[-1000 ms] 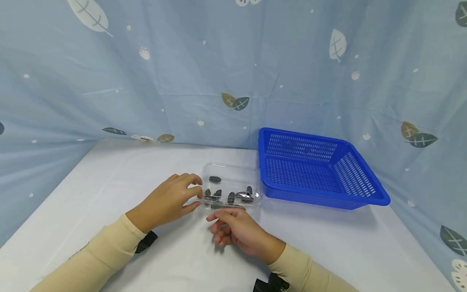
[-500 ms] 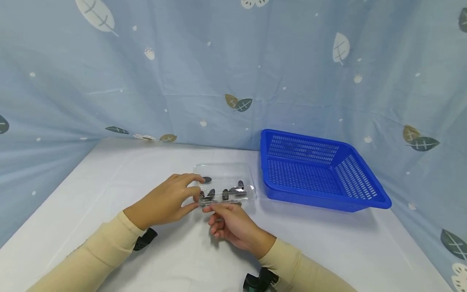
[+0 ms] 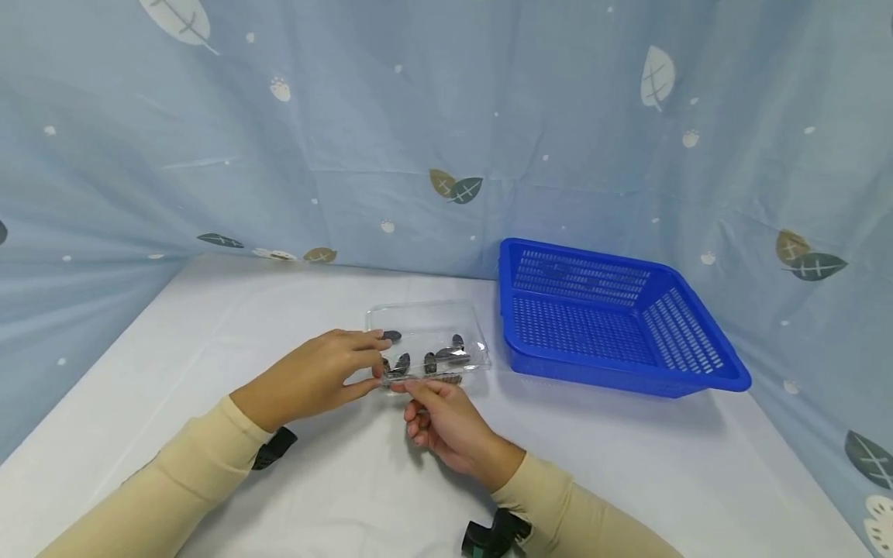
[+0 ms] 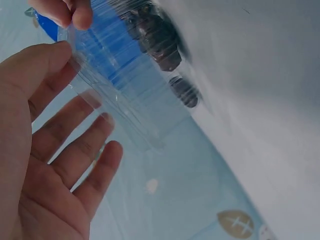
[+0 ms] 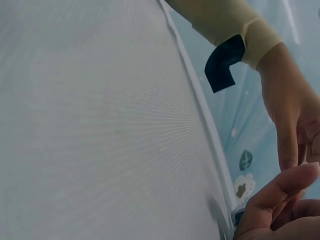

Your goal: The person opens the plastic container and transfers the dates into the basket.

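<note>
A clear plastic box (image 3: 425,319) with a lid sits on the white table, holding several dark ribbed oval pieces (image 3: 429,362). At its near left corner my left hand (image 3: 317,377) spreads its fingers along the left side. In the left wrist view, that thumb and index finger pinch the box's rim, while the other fingers (image 4: 102,170) stay straight. My right hand (image 3: 453,426) holds the front rim between thumb and index finger, its other fingers curled beneath. The right wrist view mostly shows tablecloth, so the rim's contact is hidden there.
A blue perforated plastic basket (image 3: 582,333) stands to the right of the box, with nothing seen inside. Behind the table hangs a blue leaf-print curtain (image 3: 363,116). A black wrist mount (image 3: 274,448) sits under the left forearm, and another (image 3: 495,533) under the right.
The box has shifted slightly left against the basket. My left fingers have moved onto its left side, and my right thumb and index finger have come onto the front rim.
</note>
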